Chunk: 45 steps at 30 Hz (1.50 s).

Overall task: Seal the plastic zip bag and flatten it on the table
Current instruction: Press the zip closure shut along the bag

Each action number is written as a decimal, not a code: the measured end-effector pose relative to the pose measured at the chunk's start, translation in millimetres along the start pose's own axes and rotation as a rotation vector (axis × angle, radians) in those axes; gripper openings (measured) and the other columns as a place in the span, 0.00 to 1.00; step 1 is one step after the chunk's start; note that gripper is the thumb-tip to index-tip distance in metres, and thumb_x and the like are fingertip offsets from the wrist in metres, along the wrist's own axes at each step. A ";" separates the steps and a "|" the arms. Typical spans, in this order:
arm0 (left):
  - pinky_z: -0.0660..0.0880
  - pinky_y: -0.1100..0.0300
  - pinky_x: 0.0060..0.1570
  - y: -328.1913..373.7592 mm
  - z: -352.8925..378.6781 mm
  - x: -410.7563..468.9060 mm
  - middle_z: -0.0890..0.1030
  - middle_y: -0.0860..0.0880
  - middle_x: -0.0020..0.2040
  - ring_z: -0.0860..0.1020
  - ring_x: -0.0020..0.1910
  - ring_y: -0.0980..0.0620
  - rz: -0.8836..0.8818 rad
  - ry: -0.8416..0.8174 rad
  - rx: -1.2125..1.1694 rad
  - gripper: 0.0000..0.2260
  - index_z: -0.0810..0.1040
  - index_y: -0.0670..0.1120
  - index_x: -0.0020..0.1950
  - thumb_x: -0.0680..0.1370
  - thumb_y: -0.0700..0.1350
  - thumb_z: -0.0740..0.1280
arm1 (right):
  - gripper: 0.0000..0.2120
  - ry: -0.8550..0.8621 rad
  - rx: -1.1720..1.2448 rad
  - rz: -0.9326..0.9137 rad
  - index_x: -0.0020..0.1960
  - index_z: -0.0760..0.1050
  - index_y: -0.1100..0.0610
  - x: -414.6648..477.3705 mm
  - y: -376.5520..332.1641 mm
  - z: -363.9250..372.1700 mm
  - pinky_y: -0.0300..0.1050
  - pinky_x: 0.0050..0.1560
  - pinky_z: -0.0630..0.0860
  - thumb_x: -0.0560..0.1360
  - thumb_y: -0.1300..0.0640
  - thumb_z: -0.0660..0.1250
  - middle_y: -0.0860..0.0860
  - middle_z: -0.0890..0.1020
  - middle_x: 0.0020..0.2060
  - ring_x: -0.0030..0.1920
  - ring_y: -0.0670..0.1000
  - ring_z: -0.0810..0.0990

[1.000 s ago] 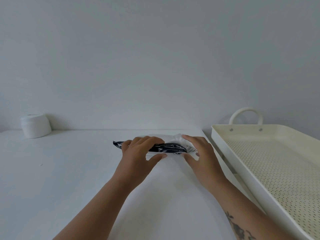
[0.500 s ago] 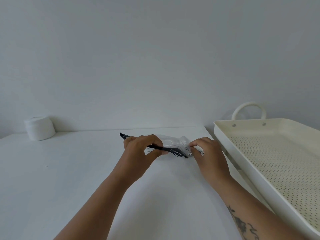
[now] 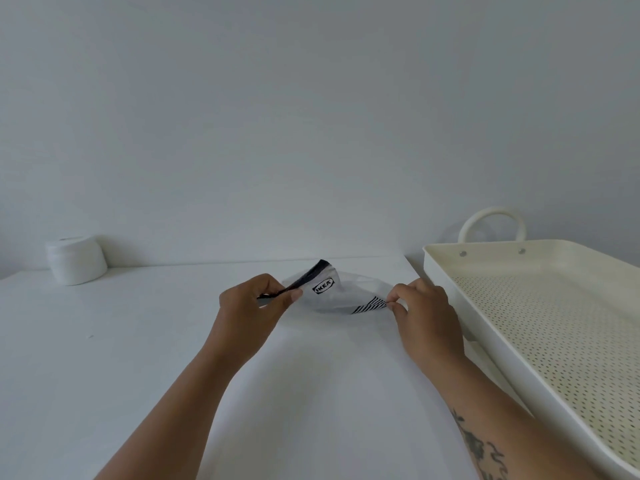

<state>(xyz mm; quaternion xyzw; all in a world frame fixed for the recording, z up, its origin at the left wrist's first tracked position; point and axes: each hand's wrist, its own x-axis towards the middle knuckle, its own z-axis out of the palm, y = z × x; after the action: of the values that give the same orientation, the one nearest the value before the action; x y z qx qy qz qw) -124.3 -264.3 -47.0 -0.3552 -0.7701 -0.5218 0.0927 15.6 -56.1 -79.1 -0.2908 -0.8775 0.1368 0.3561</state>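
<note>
A clear plastic zip bag (image 3: 341, 292) with a dark zip strip, a black logo and a black striped corner hangs just above the white table (image 3: 104, 358), tilted up toward me. My left hand (image 3: 251, 310) pinches the dark zip strip at the bag's left end between thumb and fingers. My right hand (image 3: 424, 313) pinches the striped corner at the bag's right end. The bag sags between the two hands. Whether the zip is closed along its length is unclear.
A cream perforated tray (image 3: 540, 327) with a loop handle stands on the right, close to my right hand. A white roll (image 3: 77, 259) sits at the back left against the wall. The wall runs right behind the table.
The bag lay flat under both hands a second ago. Both hands have since pinched its ends and lifted it, turning its face toward me; the hands moved apart.
</note>
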 end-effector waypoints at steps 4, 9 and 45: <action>0.72 0.59 0.51 8.6 3.0 -6.9 0.80 0.67 0.46 0.72 0.56 0.57 0.134 -0.075 0.095 0.15 0.76 0.63 0.49 0.66 0.64 0.72 | 0.06 -0.038 -0.019 -0.017 0.47 0.78 0.49 -1.4 -0.6 0.5 0.47 0.46 0.71 0.78 0.57 0.63 0.48 0.76 0.46 0.51 0.54 0.72; 0.73 0.52 0.56 27.6 17.4 -13.2 0.81 0.66 0.50 0.75 0.56 0.64 0.316 -0.085 0.028 0.09 0.79 0.62 0.49 0.70 0.60 0.71 | 0.07 -0.060 -0.031 0.011 0.45 0.78 0.48 -2.7 -0.1 1.7 0.47 0.46 0.70 0.78 0.56 0.63 0.47 0.74 0.43 0.51 0.54 0.73; 0.68 0.74 0.32 14.1 26.7 -12.6 0.81 0.60 0.36 0.74 0.29 0.65 0.006 -0.193 -0.121 0.06 0.81 0.52 0.40 0.77 0.46 0.69 | 0.09 -0.215 0.591 -0.146 0.53 0.77 0.41 -11.0 -35.2 1.6 0.39 0.57 0.69 0.75 0.53 0.68 0.40 0.79 0.46 0.55 0.41 0.74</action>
<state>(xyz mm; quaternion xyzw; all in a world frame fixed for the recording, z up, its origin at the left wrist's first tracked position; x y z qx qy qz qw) -99.9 -243.9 -54.8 -0.4111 -0.7415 -0.5303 -0.0020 6.3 -90.8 -70.5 -0.0952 -0.8509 0.3896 0.3393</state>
